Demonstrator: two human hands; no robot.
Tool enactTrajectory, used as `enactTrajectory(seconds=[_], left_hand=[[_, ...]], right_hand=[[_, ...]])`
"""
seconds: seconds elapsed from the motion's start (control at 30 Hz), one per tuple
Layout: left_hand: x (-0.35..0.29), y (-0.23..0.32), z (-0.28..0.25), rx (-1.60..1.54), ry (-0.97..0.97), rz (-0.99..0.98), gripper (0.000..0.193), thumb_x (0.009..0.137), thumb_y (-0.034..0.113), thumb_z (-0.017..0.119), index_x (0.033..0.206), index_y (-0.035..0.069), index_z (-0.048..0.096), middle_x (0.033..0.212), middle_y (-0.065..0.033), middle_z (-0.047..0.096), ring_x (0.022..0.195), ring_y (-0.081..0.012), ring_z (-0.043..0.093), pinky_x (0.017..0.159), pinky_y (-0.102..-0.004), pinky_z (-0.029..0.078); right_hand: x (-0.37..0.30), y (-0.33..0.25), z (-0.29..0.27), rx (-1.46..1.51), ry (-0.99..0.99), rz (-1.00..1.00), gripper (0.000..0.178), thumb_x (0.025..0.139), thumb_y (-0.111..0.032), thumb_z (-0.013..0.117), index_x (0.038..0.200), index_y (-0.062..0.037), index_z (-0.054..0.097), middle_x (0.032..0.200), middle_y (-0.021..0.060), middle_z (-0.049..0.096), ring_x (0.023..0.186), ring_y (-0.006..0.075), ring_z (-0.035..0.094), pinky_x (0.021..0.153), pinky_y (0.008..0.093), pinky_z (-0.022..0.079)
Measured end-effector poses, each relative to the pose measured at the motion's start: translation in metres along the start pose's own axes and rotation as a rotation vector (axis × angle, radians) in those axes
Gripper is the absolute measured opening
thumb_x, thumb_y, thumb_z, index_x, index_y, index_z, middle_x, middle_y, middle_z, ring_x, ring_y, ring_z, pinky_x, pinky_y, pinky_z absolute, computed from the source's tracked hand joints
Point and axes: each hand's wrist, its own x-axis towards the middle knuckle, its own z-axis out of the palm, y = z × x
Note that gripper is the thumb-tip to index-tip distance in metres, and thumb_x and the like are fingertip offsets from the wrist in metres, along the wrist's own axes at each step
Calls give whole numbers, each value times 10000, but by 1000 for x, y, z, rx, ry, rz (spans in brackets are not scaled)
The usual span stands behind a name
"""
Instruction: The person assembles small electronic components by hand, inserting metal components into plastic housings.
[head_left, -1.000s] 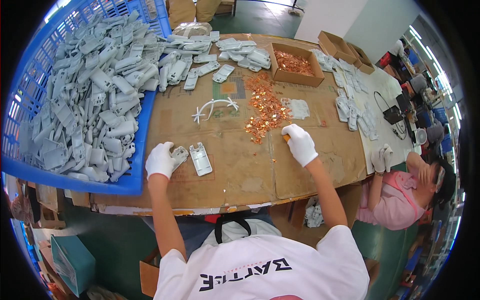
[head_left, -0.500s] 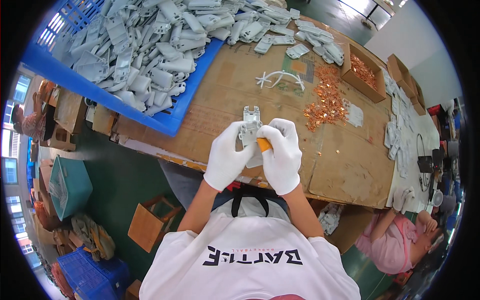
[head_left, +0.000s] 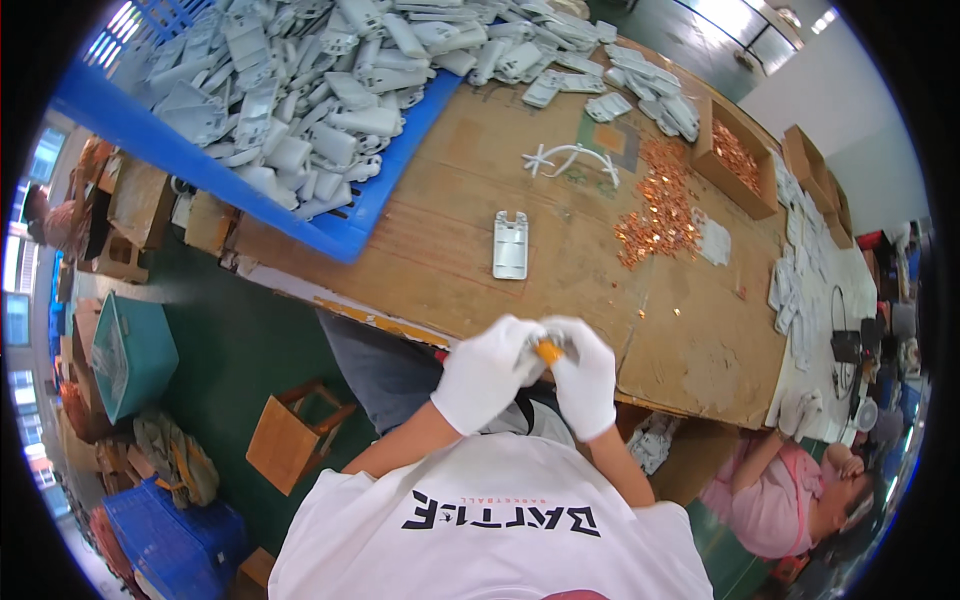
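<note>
My left hand [head_left: 482, 378] and my right hand [head_left: 585, 377], both in white gloves, meet just off the table's near edge, in front of my shirt. Their fingers are closed together around a small whitish-grey part, mostly hidden by the gloves. An orange cover [head_left: 548, 351] sits on my right thumb. Beyond my hands, a pale grey plastic housing [head_left: 510, 247] lies flat on the cardboard-covered table [head_left: 440, 240], its tabbed end pointing away from me. Neither hand touches it.
A blue crate [head_left: 345, 240] heaped with housings [head_left: 330, 145] stands at left. A white branched plastic piece [head_left: 570, 160], loose copper pieces [head_left: 660, 205] and an open box [head_left: 735, 165] of them lie to the right. A co-worker [head_left: 775, 490] sits at lower right; a wooden stool [head_left: 290, 435] stands left.
My hands have drawn back toward my body from over the table, still closed together. The housing on the table, partly covered by them before, is now in full sight.
</note>
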Motion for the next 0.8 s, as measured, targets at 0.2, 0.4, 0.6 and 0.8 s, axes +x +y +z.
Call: enactTrajectory(seconds=[0.2,0.4,0.6,0.8], left_hand=[[-52,-10,21,-228,-288,-140,261,808,115,690,1048,66,601,951,-153,638,856,-346,646,744,-416,526],[-60,-19,24,-255,-419,-125,160,875,93,571,1022,36,599,892,-181,645,847,-366,640,728,-427,509],[-63,-27,37,-248,-290,-225,148,899,83,554,1039,46,586,927,-183,660,867,-376,649,751,-428,526],[-61,-40,35,-251,-364,-242,112,900,107,589,990,47,561,875,-181,660,845,-374,655,717,-426,521]], right_hand=[[-63,22,-10,-244,-113,69,161,836,17,666,994,-12,651,842,139,676,739,201,668,686,307,518],[-70,23,-7,-282,-218,129,155,832,-18,669,984,-50,661,826,147,645,734,290,655,652,350,511],[-73,30,-9,-273,-308,-14,409,857,-74,658,1256,-80,571,991,154,637,818,316,660,710,363,533],[-72,28,-6,-525,-448,-17,551,825,-115,676,1336,-98,471,1027,159,594,877,379,637,714,430,540]])
